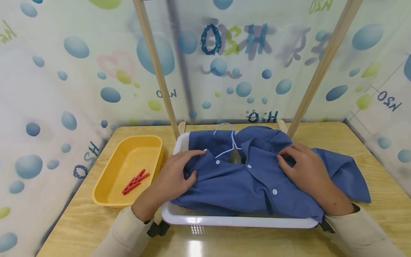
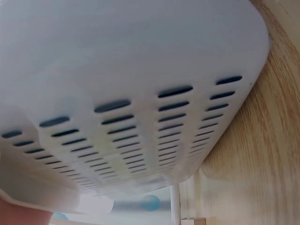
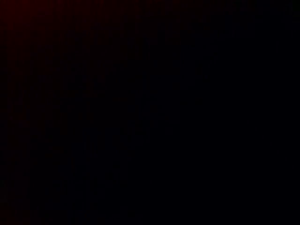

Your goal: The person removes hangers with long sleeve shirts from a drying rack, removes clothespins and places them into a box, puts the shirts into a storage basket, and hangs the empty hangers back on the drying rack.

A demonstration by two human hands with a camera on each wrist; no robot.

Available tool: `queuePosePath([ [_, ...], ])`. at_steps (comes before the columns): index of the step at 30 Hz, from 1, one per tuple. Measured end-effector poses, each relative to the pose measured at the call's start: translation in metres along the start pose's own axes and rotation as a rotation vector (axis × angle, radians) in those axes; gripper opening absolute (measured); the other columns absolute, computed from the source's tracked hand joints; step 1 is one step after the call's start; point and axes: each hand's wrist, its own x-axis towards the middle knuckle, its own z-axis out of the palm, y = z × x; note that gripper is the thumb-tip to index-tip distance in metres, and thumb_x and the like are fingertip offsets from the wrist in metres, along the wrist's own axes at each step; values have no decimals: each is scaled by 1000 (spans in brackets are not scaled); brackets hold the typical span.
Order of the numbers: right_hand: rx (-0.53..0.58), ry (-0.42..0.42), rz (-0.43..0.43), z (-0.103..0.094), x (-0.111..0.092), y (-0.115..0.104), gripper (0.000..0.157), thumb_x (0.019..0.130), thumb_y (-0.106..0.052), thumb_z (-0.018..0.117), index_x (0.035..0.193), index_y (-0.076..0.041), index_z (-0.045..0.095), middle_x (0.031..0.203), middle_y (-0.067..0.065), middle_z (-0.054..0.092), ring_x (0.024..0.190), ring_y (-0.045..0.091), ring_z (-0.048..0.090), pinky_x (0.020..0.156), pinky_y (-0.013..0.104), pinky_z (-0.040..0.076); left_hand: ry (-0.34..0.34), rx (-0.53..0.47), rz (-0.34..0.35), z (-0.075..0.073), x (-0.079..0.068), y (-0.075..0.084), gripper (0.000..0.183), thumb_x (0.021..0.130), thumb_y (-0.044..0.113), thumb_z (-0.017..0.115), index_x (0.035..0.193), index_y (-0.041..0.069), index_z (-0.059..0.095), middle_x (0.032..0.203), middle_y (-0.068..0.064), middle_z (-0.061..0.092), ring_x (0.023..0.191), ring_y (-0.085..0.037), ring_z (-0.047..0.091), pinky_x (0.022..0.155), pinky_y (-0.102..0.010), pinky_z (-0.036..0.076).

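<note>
Here's the blue shirt, draped across the top of the white basket, with the hanger poking its hook up through the neck opening towards the basket's far rim. Looks like fitting shirt to hanger is the step in hand! The right hand pinches cloth over the basket's right half; the left hand, over its left end, has index finger and thumb apart on the fabric, the other fingers hidden, so no telling its grip. Next, I'd judge, calls for squaring both shoulders over the hanger's arms. In the way: bunched folds, and a sleeve spilling past the basket's right side. Left of the basket, a yellow tray holds red clothespins; behind it, wooden posts rise. The right wrist view is nearly black.
</note>
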Motion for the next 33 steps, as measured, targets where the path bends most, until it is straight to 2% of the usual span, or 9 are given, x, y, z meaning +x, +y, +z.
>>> queuePosePath([
  [3,2,1,6,0,0,0,6,84,-9,74,88,-5,74,87,10,65,83,29,63,69,49,51,13,-38,36,0,1,-1,55,88,9,71,138,22,54,137,1,61,127,-22,56,110,-50,42],
  [9,4,-5,8,0,1,0,6,85,-9,74,89,-5,74,88,10,65,83,29,63,70,50,51,29,-65,74,-1,2,-1,57,86,3,72,138,18,54,120,0,66,113,-17,60,105,-42,48],
  [18,1,5,4,1,1,2,7,84,-9,74,88,-4,74,87,11,66,82,29,63,70,50,51,25,-27,108,-2,3,0,55,86,2,71,138,12,57,105,1,64,100,-14,59,95,-37,52],
  [22,-3,-5,2,1,1,1,7,84,-10,75,89,-4,74,88,11,66,82,29,63,70,50,51,-2,12,95,-2,2,1,54,85,4,72,136,14,60,104,2,63,96,-12,59,89,-34,54],
  [27,2,4,4,0,1,1,6,84,-9,74,88,-4,74,87,11,66,82,29,62,70,50,50,-7,19,85,-2,2,0,43,85,4,70,126,18,64,105,3,61,94,-11,57,84,-32,53],
  [33,-4,-9,10,0,1,1,6,84,-10,75,87,-4,73,86,10,66,82,29,62,69,49,50,-24,-10,63,-2,1,1,31,86,5,67,115,16,63,116,3,62,104,-15,59,95,-37,52],
])
